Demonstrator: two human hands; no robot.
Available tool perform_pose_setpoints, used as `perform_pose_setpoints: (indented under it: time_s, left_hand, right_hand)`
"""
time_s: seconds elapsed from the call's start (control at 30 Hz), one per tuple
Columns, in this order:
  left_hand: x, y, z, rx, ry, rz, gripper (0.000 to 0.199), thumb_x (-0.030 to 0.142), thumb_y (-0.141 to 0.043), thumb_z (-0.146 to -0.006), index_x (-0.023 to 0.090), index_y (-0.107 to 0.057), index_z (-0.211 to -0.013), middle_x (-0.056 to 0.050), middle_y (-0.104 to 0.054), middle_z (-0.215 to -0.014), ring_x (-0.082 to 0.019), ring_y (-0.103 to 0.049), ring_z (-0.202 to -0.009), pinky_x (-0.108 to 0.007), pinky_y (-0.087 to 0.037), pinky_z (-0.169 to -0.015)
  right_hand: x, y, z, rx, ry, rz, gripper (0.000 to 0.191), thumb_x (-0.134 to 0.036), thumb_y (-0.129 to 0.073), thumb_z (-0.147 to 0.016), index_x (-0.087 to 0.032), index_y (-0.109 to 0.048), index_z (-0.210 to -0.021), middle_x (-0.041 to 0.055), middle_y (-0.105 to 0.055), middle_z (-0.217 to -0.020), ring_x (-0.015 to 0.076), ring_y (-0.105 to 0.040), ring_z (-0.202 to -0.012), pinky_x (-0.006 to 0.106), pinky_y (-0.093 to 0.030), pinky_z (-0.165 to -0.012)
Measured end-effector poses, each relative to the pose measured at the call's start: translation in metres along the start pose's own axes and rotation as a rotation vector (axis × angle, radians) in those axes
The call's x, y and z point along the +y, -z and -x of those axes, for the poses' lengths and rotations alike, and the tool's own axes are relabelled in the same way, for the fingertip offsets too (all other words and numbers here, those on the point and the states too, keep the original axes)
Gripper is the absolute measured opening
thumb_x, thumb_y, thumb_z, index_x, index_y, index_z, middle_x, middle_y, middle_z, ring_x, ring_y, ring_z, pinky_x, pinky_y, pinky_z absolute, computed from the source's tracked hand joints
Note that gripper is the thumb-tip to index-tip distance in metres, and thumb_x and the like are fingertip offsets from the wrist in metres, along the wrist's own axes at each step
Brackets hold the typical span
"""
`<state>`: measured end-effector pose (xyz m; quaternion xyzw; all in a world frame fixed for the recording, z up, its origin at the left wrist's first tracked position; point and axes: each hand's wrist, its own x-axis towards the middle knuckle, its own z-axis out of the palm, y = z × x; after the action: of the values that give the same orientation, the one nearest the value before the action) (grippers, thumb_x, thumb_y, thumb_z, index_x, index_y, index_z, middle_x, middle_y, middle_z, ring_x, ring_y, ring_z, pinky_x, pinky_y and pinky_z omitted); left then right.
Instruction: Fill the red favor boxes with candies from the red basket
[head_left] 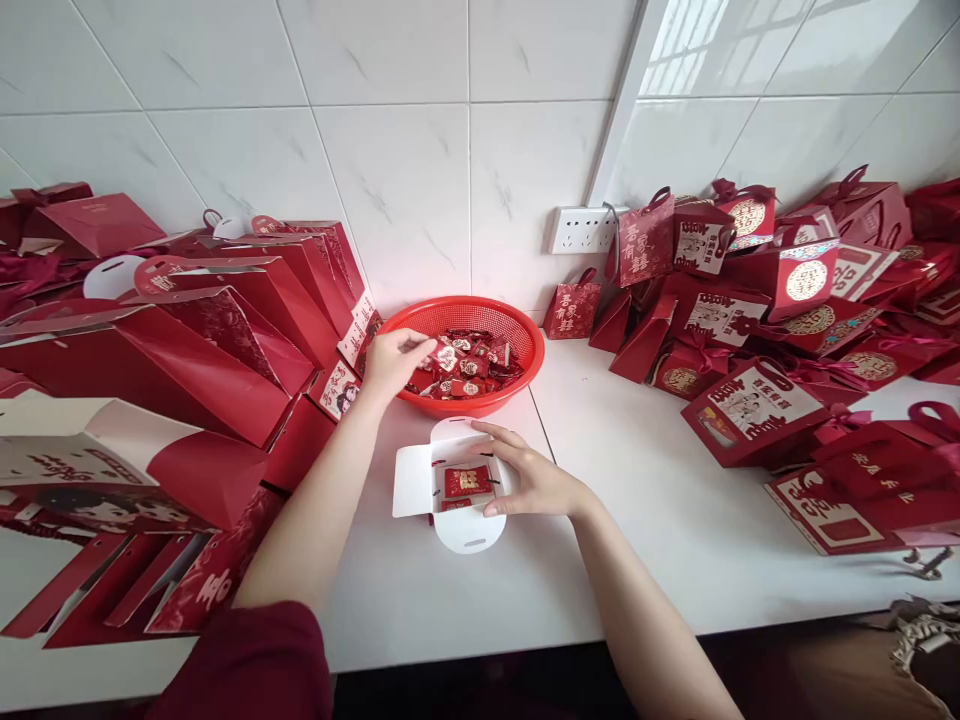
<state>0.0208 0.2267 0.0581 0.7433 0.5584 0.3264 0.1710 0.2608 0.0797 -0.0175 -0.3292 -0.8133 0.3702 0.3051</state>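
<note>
Over the left side of a red plastic basket [536, 350], my left hand [396, 362] pinches a red wrapped candy [445, 357] between thumb and fingertips. Many more red-wrapped candies [480, 365] lie loose inside the basket. In front of it stands an unfolded gift box [412, 482], white inside, with its flaps spread outward. Red packets [466, 481] rest on the box's floor. My right hand [529, 475] holds the box's right side, thumb on the near edge and fingers along the far edge.
Open red gift boxes [217, 360] crowd the table's left side. On the right, closed red boxes with ribbons [750, 390] are piled up. A power strip [583, 230] is fixed to the tiled wall behind. The white table's [435, 610] front edge runs near my body.
</note>
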Motion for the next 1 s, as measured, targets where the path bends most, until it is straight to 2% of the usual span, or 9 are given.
perform_pose_setpoints:
  time_s: [0.07, 0.17, 0.3, 0.43, 0.5, 0.6, 0.7, 0.83, 1.0]
  left_hand:
    - [0.009, -0.005, 0.041, -0.005, -0.075, 0.308, 0.032, 0.048, -0.065, -0.087, 0.018, -0.073, -0.095, -0.006, -0.076, -0.086, -0.019, -0.071, -0.076, -0.029, -0.057, -0.073]
    - [0.022, -0.017, 0.097, -0.086, -0.154, 0.452, 0.023, 0.042, -0.073, -0.082, 0.019, -0.074, -0.084, -0.004, -0.075, -0.082, -0.02, -0.07, -0.078, -0.031, -0.056, -0.076]
    - [0.026, -0.026, 0.141, -0.096, -0.315, 0.301, 0.017, 0.036, -0.071, -0.086, 0.023, -0.075, -0.096, -0.005, -0.074, -0.099, -0.022, -0.068, -0.098, -0.037, -0.053, -0.094]
    - [0.008, -0.027, 0.157, -0.179, -0.418, 0.191, 0.068, 0.049, -0.08, -0.075, 0.026, -0.057, -0.134, -0.012, -0.051, -0.146, -0.034, -0.044, -0.14, -0.051, -0.036, -0.117]
    - [-0.004, -0.029, 0.161, -0.231, -0.43, 0.225, 0.089, 0.059, -0.081, -0.069, 0.027, -0.046, -0.145, -0.014, -0.037, -0.156, -0.037, -0.028, -0.149, -0.056, -0.03, -0.12]
    - [-0.014, -0.033, 0.164, -0.259, -0.462, 0.242, 0.101, 0.063, -0.081, -0.067, 0.027, -0.037, -0.15, -0.015, -0.03, -0.16, -0.04, -0.02, -0.151, -0.06, -0.029, -0.119]
    - [-0.015, -0.035, 0.167, -0.253, -0.544, 0.196, 0.102, 0.058, -0.082, -0.069, 0.028, -0.032, -0.152, -0.017, -0.031, -0.158, -0.041, -0.027, -0.148, -0.059, -0.034, -0.116]
    - [-0.013, -0.039, 0.172, -0.171, -0.69, 0.123, 0.104, 0.058, -0.081, -0.068, 0.031, -0.027, -0.153, -0.017, -0.041, -0.148, -0.039, -0.045, -0.135, -0.055, -0.041, -0.11]
    - [-0.014, -0.046, 0.174, -0.087, -0.714, 0.091, 0.107, 0.062, -0.081, -0.065, 0.032, -0.027, -0.153, -0.016, -0.047, -0.136, -0.037, -0.052, -0.124, -0.053, -0.045, -0.104]
  right_hand:
    - [-0.002, -0.001, 0.001, 0.043, 0.009, 0.04, 0.075, -0.055, -0.081, -0.075, -0.029, -0.052, -0.14, 0.0085, -0.032, -0.162, 0.0334, -0.03, -0.148, 0.056, -0.025, -0.121]
    - [-0.004, -0.003, 0.002, 0.159, 0.005, 0.083, 0.069, -0.052, -0.077, -0.081, -0.029, -0.051, -0.141, 0.0101, -0.049, -0.151, 0.0335, -0.041, -0.142, 0.066, -0.012, -0.121]
    - [-0.005, -0.007, 0.001, 0.286, 0.05, -0.002, 0.025, -0.041, -0.061, -0.097, -0.027, -0.068, -0.117, 0.0098, -0.062, -0.134, 0.0264, -0.056, -0.127, 0.053, -0.039, -0.113]
    - [-0.005, -0.011, 0.0, 0.382, 0.048, -0.069, 0.02, -0.037, -0.061, -0.097, -0.025, -0.07, -0.109, 0.0102, -0.065, -0.127, 0.0239, -0.06, -0.12, 0.042, -0.051, -0.101]
    - [-0.004, -0.012, 0.0, 0.433, 0.024, -0.122, 0.02, -0.039, -0.06, -0.097, -0.024, -0.07, -0.108, 0.0094, -0.067, -0.123, 0.0229, -0.063, -0.115, 0.04, -0.051, -0.1]
    - [0.0, -0.013, 0.0, 0.527, -0.04, -0.207, 0.024, -0.042, -0.057, -0.098, -0.024, -0.068, -0.108, 0.0083, -0.071, -0.116, 0.0226, -0.067, -0.111, 0.041, -0.051, -0.101]
    - [0.006, -0.015, -0.001, 0.644, -0.062, -0.294, 0.024, -0.044, -0.06, -0.096, -0.025, -0.064, -0.11, 0.0076, -0.072, -0.113, 0.0235, -0.069, -0.108, 0.043, -0.052, -0.1]
    - [0.01, -0.017, -0.003, 0.79, -0.001, -0.488, 0.027, -0.039, -0.069, -0.091, -0.028, -0.052, -0.109, 0.0012, -0.074, -0.093, 0.0199, -0.073, -0.085, 0.039, -0.057, -0.085]
    - [0.009, -0.007, -0.001, 1.007, -0.004, -0.377, 0.023, -0.036, -0.068, -0.091, -0.026, -0.051, -0.103, 0.001, -0.07, -0.087, 0.017, -0.07, -0.075, 0.034, -0.058, -0.075]
